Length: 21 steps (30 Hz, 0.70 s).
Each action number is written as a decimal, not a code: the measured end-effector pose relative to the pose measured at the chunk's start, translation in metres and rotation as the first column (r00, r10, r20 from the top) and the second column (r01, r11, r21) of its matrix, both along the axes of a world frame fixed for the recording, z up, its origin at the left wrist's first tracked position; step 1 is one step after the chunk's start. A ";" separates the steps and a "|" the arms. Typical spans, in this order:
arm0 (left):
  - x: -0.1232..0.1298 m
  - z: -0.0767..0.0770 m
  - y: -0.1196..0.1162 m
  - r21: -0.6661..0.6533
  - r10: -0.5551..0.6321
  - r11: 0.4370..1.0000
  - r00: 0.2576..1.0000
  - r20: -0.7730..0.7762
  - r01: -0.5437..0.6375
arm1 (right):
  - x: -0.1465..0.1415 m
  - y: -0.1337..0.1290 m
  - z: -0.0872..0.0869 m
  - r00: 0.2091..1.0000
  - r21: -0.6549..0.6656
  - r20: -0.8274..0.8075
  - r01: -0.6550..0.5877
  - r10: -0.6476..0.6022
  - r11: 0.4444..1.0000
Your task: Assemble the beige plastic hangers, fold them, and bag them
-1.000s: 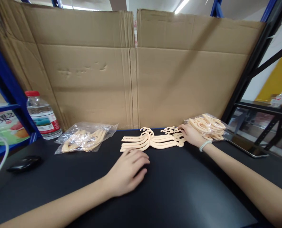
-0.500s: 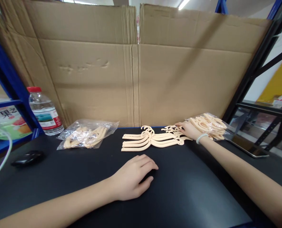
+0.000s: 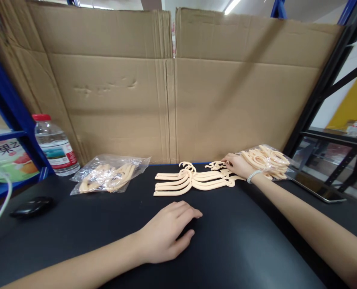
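Observation:
My left hand (image 3: 169, 230) rests on the black table, thumb apart from the fingers and nothing in it. Beyond it lie several beige curved hanger pieces (image 3: 174, 186) side by side, their hooks bunched in the middle. My right hand (image 3: 236, 164), with a beaded bracelet on its wrist, reaches to the small beige pieces (image 3: 215, 165) at the back. Its fingers are bent down at these pieces; what they pinch, if anything, is too small to make out. Just right of that hand is a clear bag of beige parts (image 3: 267, 158).
Another clear bag of beige parts (image 3: 110, 176) lies at the left. Further left are a water bottle (image 3: 56, 148) and a black mouse (image 3: 33, 207). A phone-like flat device (image 3: 318, 188) lies at the right. Cardboard (image 3: 115, 104) stands along the back.
The view has shifted slightly, so the table things appear a little lower. Both hands stay in nearly the same places; the fingers of my right hand have shifted slightly at the small pieces.

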<state>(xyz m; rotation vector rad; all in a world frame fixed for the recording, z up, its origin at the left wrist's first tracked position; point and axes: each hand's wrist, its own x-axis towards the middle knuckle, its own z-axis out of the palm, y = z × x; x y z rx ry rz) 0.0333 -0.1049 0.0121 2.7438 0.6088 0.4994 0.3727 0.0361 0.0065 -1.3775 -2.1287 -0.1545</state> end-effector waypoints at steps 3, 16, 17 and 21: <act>-0.001 0.001 -0.001 -0.003 0.000 1.000 1.000 0.001 0.000 | -0.004 -0.007 0.010 0.988 0.088 -0.153 0.028 -0.014 0.996; 0.009 -0.006 0.002 -0.769 0.523 0.639 0.730 0.441 0.007 | -0.124 -0.115 0.028 0.362 -0.229 -0.932 -0.529 -0.027 0.817; 0.010 -0.006 0.002 -0.792 0.563 0.609 0.691 0.454 0.025 | -0.133 -0.123 0.023 0.345 -0.274 -0.936 -0.593 -0.069 0.757; 0.012 -0.002 -0.001 -0.782 0.599 0.623 0.628 0.496 0.022 | -0.149 -0.134 0.004 0.443 -0.385 -0.893 -0.669 -0.074 0.635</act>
